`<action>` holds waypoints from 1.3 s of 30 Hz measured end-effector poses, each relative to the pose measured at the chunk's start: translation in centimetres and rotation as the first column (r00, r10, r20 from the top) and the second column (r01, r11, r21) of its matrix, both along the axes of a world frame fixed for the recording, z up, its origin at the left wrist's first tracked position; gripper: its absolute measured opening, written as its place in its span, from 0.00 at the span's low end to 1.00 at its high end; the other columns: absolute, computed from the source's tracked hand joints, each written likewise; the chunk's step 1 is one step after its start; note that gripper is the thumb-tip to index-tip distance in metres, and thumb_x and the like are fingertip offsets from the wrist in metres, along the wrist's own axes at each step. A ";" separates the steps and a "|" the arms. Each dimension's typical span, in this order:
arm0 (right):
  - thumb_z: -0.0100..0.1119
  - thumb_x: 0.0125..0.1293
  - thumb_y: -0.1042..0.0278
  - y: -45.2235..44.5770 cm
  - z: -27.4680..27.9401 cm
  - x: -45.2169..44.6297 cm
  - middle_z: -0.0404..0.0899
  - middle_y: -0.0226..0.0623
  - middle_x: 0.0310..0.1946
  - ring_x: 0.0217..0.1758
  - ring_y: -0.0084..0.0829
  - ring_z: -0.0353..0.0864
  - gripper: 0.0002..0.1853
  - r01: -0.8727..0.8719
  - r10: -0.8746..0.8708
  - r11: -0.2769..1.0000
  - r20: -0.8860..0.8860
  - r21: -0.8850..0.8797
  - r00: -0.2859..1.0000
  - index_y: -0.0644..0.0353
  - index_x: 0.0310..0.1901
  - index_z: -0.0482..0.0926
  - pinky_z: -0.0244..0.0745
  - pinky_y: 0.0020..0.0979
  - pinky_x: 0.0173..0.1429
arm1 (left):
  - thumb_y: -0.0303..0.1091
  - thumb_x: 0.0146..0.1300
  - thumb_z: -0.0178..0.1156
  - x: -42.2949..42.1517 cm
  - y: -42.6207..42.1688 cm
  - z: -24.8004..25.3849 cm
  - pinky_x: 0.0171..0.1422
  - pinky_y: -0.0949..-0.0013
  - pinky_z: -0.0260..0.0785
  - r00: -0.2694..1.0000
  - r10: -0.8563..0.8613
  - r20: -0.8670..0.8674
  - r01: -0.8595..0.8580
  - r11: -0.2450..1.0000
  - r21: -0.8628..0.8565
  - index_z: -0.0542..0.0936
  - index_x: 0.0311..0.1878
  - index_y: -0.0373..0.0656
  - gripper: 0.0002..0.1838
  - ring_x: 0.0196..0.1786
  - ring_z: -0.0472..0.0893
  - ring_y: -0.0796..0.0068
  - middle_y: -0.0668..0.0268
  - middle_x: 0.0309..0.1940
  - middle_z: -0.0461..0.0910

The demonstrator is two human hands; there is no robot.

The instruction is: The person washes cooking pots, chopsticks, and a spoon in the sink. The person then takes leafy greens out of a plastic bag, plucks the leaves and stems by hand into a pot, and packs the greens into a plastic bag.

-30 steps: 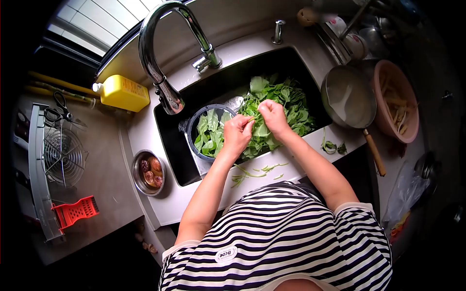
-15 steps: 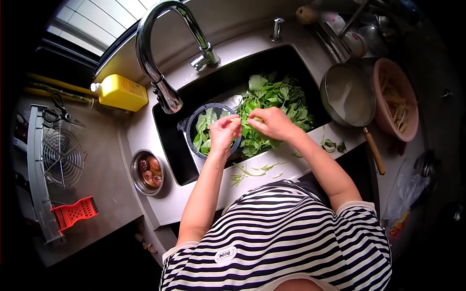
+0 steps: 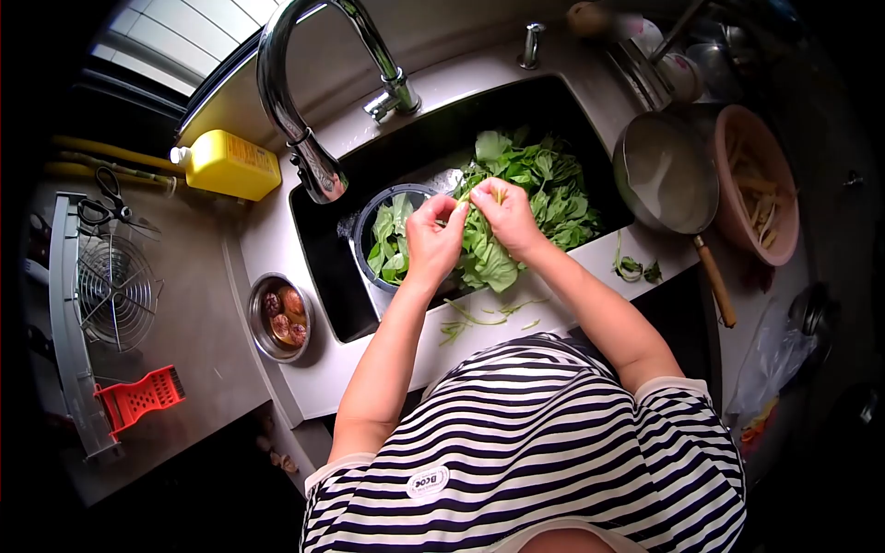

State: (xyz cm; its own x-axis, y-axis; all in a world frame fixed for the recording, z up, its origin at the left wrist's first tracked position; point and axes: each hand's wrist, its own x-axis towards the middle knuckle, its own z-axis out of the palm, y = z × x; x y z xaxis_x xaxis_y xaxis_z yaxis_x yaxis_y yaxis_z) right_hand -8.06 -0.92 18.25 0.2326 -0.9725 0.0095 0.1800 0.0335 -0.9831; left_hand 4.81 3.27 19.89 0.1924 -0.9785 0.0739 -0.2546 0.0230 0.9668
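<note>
Over the sink, my left hand (image 3: 435,238) and my right hand (image 3: 506,217) meet at the fingertips, both pinching a green stem (image 3: 467,197). A large leaf (image 3: 491,263) hangs just below my right hand. Behind and to the right, a heap of leafy greens (image 3: 553,184) fills that side of the sink. Under my left hand is a round dark-rimmed basket (image 3: 361,241) with loose leaves (image 3: 387,249) inside. Several thin stem pieces (image 3: 479,318) lie on the sink's front ledge.
A chrome faucet (image 3: 277,83) arches over the sink's left. Left of it stand a yellow bottle (image 3: 230,166) and a metal bowl (image 3: 256,318) of brown round items in liquid. A pan (image 3: 664,175) and a pink basin (image 3: 785,184) sit at right; a red grater (image 3: 143,401) lies far left.
My hands have drawn closer together, the left moving right and up slightly, the right shifting up. A large leaf now hangs beneath my right hand.
</note>
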 end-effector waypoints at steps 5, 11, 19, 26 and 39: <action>0.55 0.64 0.66 -4.2 2.3 -2.0 0.65 0.19 0.15 0.11 0.12 0.55 0.08 0.140 -0.239 0.941 0.314 0.308 0.919 0.55 0.27 0.74 0.49 0.18 0.15 | 0.26 0.54 0.61 -2.5 1.5 1.9 0.21 0.79 0.57 0.968 0.001 0.250 0.026 0.994 -0.105 0.77 0.26 0.36 0.05 0.18 0.65 0.84 0.69 0.19 0.73; 0.49 0.68 0.62 -8.0 1.3 -8.9 0.72 0.20 0.24 0.27 0.12 0.68 0.09 0.013 -0.013 1.000 -0.035 0.002 0.999 0.56 0.34 0.75 0.63 0.16 0.30 | 0.27 0.50 0.63 2.8 7.2 0.0 0.41 0.69 0.70 0.845 -0.256 0.469 0.247 0.966 0.083 0.82 0.32 0.40 0.05 0.39 0.78 0.66 0.63 0.36 0.79; 0.55 0.61 0.59 -5.3 -3.5 -8.6 0.78 0.46 0.26 0.33 0.46 0.78 0.13 -0.626 0.322 0.776 -0.901 0.074 0.293 0.62 0.32 0.76 0.72 0.43 0.38 | 0.24 0.47 0.62 3.8 13.3 -2.6 0.44 0.64 0.70 0.763 -0.308 0.567 0.325 0.943 0.076 0.81 0.34 0.39 0.08 0.40 0.76 0.62 0.64 0.36 0.79; 0.65 0.47 0.60 -2.9 -10.5 -4.8 0.80 0.43 0.31 0.37 0.45 0.80 0.13 -0.795 0.401 0.492 -0.903 0.356 -0.156 0.56 0.34 0.81 0.74 0.42 0.42 | 0.28 0.39 0.69 3.9 14.0 -1.1 0.41 0.66 0.70 0.760 -0.364 0.538 0.382 0.920 0.083 0.80 0.32 0.40 0.13 0.38 0.74 0.63 0.65 0.34 0.77; 0.63 0.53 0.68 -4.7 -4.9 -6.2 0.79 0.29 0.19 0.19 0.18 0.69 0.06 -0.645 0.704 0.677 -0.568 0.355 0.426 0.61 0.26 0.82 0.65 0.25 0.25 | 0.31 0.42 0.68 3.3 13.9 -0.4 0.44 0.65 0.70 0.686 -0.416 0.598 0.443 0.889 0.110 0.81 0.32 0.38 0.12 0.41 0.75 0.62 0.62 0.38 0.78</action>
